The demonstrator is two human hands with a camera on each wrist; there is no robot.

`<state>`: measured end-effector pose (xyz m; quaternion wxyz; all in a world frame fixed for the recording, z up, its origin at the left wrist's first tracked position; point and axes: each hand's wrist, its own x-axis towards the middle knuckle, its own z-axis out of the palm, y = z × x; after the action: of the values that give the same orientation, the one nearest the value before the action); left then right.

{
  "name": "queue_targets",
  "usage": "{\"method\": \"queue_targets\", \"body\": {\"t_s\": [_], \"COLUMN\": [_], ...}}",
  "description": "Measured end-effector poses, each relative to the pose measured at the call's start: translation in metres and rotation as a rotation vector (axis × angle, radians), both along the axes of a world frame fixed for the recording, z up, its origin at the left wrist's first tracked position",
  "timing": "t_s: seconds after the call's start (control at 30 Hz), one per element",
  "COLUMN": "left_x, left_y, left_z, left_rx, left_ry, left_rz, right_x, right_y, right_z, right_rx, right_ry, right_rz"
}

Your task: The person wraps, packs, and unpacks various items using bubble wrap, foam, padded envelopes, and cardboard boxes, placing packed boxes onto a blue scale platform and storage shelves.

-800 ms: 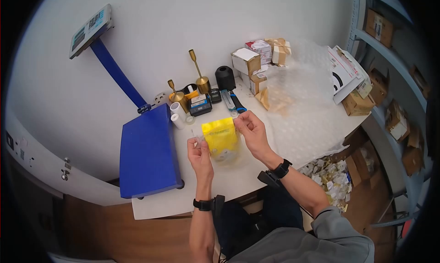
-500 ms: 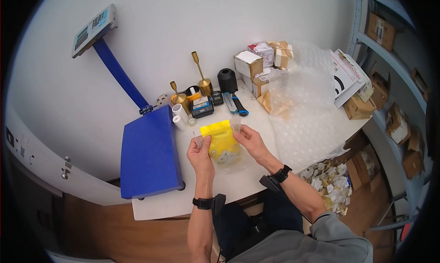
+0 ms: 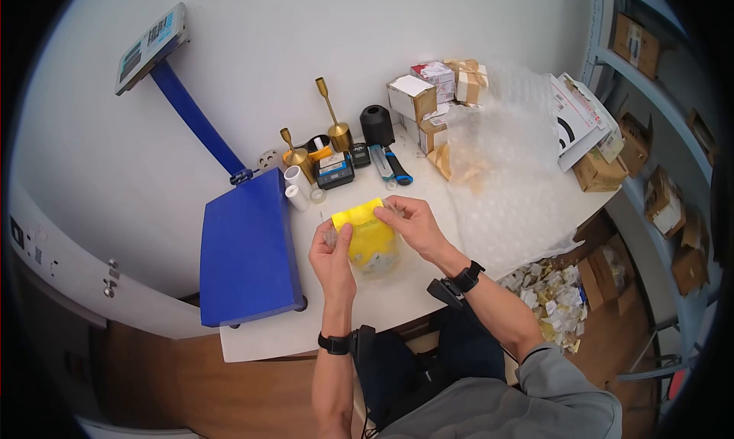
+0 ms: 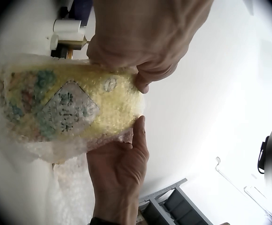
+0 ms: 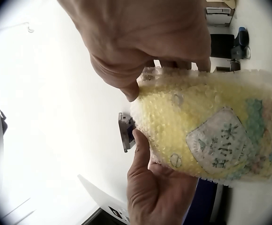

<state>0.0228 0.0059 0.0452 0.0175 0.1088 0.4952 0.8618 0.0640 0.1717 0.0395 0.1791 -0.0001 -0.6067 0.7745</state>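
Observation:
A yellow printed pouch (image 3: 372, 240) is wrapped in clear bubble wrap and held up over the table. My left hand (image 3: 332, 263) grips its left edge near the top, thumb on the near face. At the upper right corner, my right hand (image 3: 414, 223) pinches the pouch, the thumb lying across the front. The left wrist view shows the pouch (image 4: 110, 101) with a pale diamond label bearing printed characters, seen through bubble wrap. In the right wrist view both thumbs press the wrapped pouch (image 5: 168, 122) close to its top end, while the other fingers are partly hidden behind it.
A blue platform scale (image 3: 248, 252) stands on the left of the white table. Behind the hands are white rolls (image 3: 297, 199), brass candle holders (image 3: 339, 137), a black device (image 3: 334, 173) and a utility knife (image 3: 397, 167). Bubble wrap (image 3: 508, 186) and small boxes (image 3: 411, 97) lie right.
My right hand first pulls in from the pouch's upper right edge, then shifts up and left to grip the top corner. The left hand keeps its hold.

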Motion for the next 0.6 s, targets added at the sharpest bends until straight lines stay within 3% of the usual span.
{"method": "queue_targets", "body": {"t_s": [0.07, 0.2, 0.3, 0.37, 0.4, 0.47, 0.5, 0.57, 0.6], "left_x": [-0.009, 0.001, 0.006, 0.006, 0.004, 0.002, 0.001, 0.002, 0.002], "left_y": [-0.007, -0.005, -0.007, -0.01, -0.014, -0.024, -0.026, -0.03, -0.03], "left_z": [-0.01, -0.015, -0.015, -0.014, -0.009, 0.001, 0.002, 0.004, 0.001], "left_rx": [-0.092, -0.114, -0.032, 0.06, 0.064, -0.049, -0.045, -0.318, -0.316], "left_ry": [0.084, 0.064, 0.079, 0.049, 0.052, 0.097, 0.097, 0.299, 0.3], "left_rz": [-0.018, 0.046, 0.05, -0.057, -0.055, -0.182, -0.177, -0.205, -0.201], "right_x": [-0.001, 0.014, 0.018, 0.022, 0.021, 0.02, 0.02, 0.022, 0.022], "right_y": [0.003, -0.002, 0.001, 0.003, 0.008, 0.015, 0.014, 0.008, 0.006], "right_z": [0.005, 0.021, 0.032, 0.046, 0.049, 0.053, 0.055, 0.054, 0.053], "right_rx": [0.311, 0.513, 0.501, 0.775, 0.779, 0.581, 0.586, 0.602, 0.604], "right_ry": [0.189, 0.341, 0.197, -0.015, -0.011, -0.086, -0.085, 0.01, 0.012], "right_rz": [-0.101, -0.148, -0.068, -0.08, -0.08, 0.103, 0.108, 0.045, 0.048]}}
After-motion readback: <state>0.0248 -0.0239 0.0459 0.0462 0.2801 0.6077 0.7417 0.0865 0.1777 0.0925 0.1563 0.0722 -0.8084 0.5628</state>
